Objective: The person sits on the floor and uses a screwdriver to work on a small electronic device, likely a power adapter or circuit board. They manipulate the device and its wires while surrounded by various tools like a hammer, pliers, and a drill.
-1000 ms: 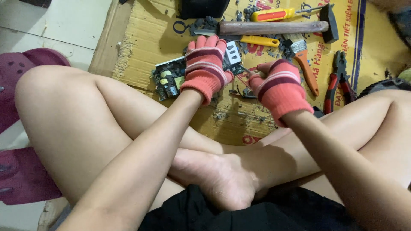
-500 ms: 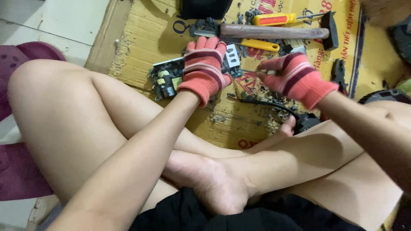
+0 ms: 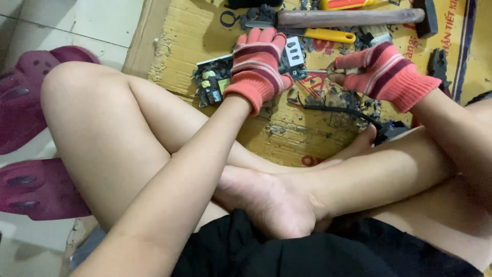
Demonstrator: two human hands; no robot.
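Note:
My left hand [image 3: 256,66], in a red striped glove, presses down on a green circuit board [image 3: 211,84] that lies on the cardboard, and covers its middle. A white block [image 3: 294,51] on the board shows just right of the glove. My right hand [image 3: 384,74], gloved the same way with bare fingertips, pinches a thin metal tool [image 3: 312,72]. The tool's tip points left at the board's right edge.
A wooden-handled hammer [image 3: 348,18], a yellow utility knife [image 3: 328,35] and dark pliers [image 3: 438,61] lie at the far side of the cardboard sheet [image 3: 179,36]. A black cable [image 3: 343,109] and small debris lie near my crossed legs. Purple sandals [image 3: 25,97] sit at the left.
My right hand has drawn back to the right from the board, now holding the thin tool out toward it. My left hand stays on the board.

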